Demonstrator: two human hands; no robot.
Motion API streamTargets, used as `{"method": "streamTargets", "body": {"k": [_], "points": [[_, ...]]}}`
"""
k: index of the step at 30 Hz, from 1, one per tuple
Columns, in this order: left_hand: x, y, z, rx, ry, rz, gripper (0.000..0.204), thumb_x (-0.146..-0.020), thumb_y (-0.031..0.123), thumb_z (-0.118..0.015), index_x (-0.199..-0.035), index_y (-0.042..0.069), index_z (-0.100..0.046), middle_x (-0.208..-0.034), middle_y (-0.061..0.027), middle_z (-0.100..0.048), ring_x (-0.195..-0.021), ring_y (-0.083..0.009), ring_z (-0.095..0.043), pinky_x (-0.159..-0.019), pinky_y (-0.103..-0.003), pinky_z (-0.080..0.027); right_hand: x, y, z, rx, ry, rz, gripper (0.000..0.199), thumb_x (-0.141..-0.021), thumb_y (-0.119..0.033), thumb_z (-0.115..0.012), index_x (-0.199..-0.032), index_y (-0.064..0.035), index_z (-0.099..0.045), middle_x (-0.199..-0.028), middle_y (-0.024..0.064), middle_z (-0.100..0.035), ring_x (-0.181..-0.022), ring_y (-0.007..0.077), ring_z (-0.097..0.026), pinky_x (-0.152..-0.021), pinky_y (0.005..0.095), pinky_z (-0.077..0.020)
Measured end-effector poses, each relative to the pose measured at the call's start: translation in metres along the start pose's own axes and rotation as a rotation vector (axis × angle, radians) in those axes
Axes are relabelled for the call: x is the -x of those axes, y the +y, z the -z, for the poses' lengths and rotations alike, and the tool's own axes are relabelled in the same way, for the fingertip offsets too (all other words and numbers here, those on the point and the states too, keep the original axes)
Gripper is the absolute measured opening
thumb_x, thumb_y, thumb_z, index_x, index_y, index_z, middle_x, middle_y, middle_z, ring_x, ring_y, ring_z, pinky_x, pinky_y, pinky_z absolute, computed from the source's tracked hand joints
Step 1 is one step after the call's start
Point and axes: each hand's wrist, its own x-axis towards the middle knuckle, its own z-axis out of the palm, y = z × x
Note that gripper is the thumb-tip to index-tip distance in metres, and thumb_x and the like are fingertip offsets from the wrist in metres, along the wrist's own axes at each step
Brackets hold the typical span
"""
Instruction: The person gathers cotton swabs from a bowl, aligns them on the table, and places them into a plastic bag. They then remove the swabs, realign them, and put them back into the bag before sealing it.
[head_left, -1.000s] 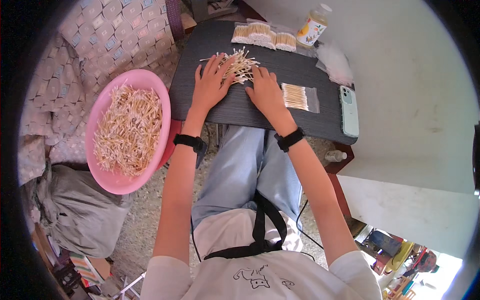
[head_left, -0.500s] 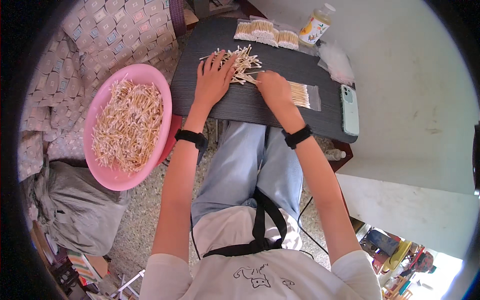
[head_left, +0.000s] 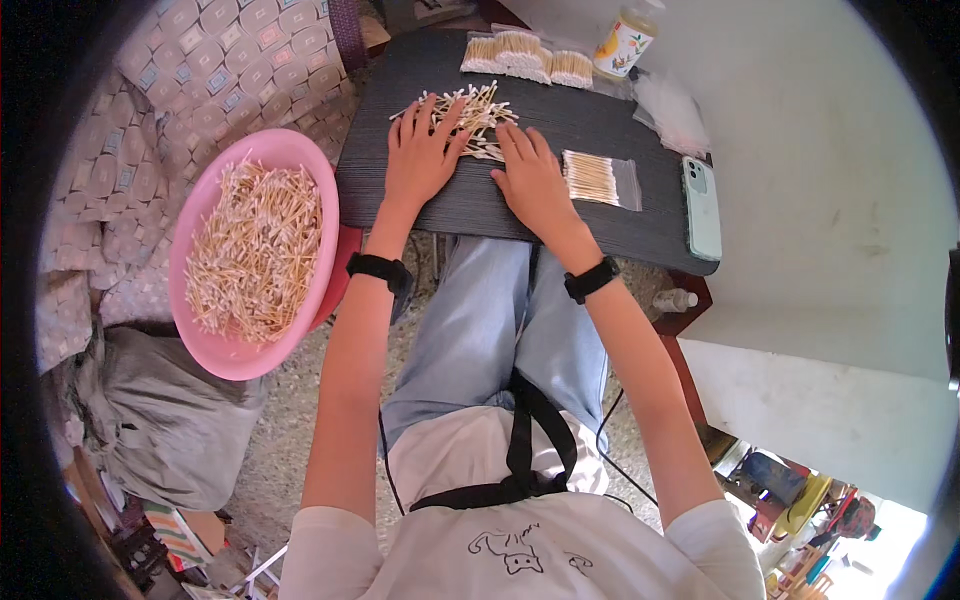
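A loose pile of cotton swabs [head_left: 478, 108] lies on the dark table [head_left: 400, 75]. My left hand [head_left: 417, 155] rests over the pile's left side, fingers spread and touching it. At its near right edge, my right hand [head_left: 530, 180] lies with fingers stretched out, the tips by the swab ends. Neither hand grips anything that I can see. Just right of my right hand is a clear bag of cotton swabs [head_left: 592, 178], its swabs lined up side by side. Palms and what lies under them are hidden.
Several filled swab bags [head_left: 520, 55] lie at the far edge, beside a drink bottle [head_left: 627, 40]. Empty clear bags [head_left: 672, 110] and a pale phone [head_left: 701, 210] are on the right. Left of the table stands a pink basin [head_left: 183, 270] heaped with swabs.
My right hand has gone from closed at the pile's edge to stretched out flat. More of the swab bag beside it now shows. My left hand stays on the pile.
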Motion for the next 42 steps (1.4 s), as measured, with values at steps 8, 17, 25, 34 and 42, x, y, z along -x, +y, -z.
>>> {"method": "streamTargets", "body": {"k": [8,17,25,34,42], "points": [[0.001,-0.006,-0.005,-0.065,-0.045,0.034,0.045,-0.099,0.041,-0.037,-0.143,0.030,-0.039,-0.144,-0.0112,-0.040,-0.133,-0.0301,-0.035,-0.108,-0.047,-0.028,0.011,0.000,0.009,0.008,-0.089,-0.131,0.018,-0.075,-0.002,-0.060,-0.090,-0.0045,-0.070,-0.089,0.0095,-0.059,-0.087,0.0271,-0.057,-0.080,0.0368,-0.0500],[-0.007,-0.001,0.012,0.012,0.137,-0.003,0.046,-0.099,0.037,-0.039,-0.142,0.020,-0.041,-0.145,-0.0149,-0.037,-0.134,-0.0364,-0.032,-0.109,-0.054,-0.022,0.026,-0.006,0.026,-0.273,-0.099,-0.018,0.024,-0.076,-0.003,-0.063,-0.099,-0.0037,-0.069,-0.095,0.0122,-0.059,-0.092,0.0296,-0.058,-0.082,0.0379,-0.0499],[0.030,0.053,0.051,0.456,-0.125,-0.203,0.050,-0.089,0.016,-0.059,-0.135,0.003,-0.043,-0.141,-0.0156,-0.043,-0.133,-0.0316,-0.037,-0.110,-0.044,-0.030,0.049,-0.004,0.044,-0.170,-0.092,-0.096,0.044,-0.078,0.001,-0.060,-0.122,0.0002,-0.056,-0.125,0.0151,-0.054,-0.118,0.0327,-0.051,-0.101,0.0399,-0.0420],[0.059,0.071,0.052,0.105,-0.284,-0.249,0.058,-0.093,0.036,-0.050,-0.138,-0.001,-0.040,-0.145,-0.0140,-0.038,-0.137,-0.0274,-0.033,-0.112,-0.042,-0.026,0.066,-0.005,0.037,-0.060,-0.171,0.042,0.048,-0.081,-0.002,-0.053,-0.129,0.0003,-0.050,-0.136,0.0162,-0.048,-0.125,0.0314,-0.047,-0.105,0.0415,-0.0384],[0.052,0.069,0.043,0.087,-0.295,-0.198,0.055,-0.096,0.034,-0.046,-0.141,0.004,-0.038,-0.147,-0.0124,-0.036,-0.137,-0.0277,-0.031,-0.112,-0.043,-0.025,0.059,-0.012,0.029,-0.029,-0.188,-0.049,0.049,-0.083,-0.004,-0.053,-0.132,0.0019,-0.046,-0.138,0.0178,-0.045,-0.129,0.0319,-0.042,-0.108,0.0396,-0.0358]]}}
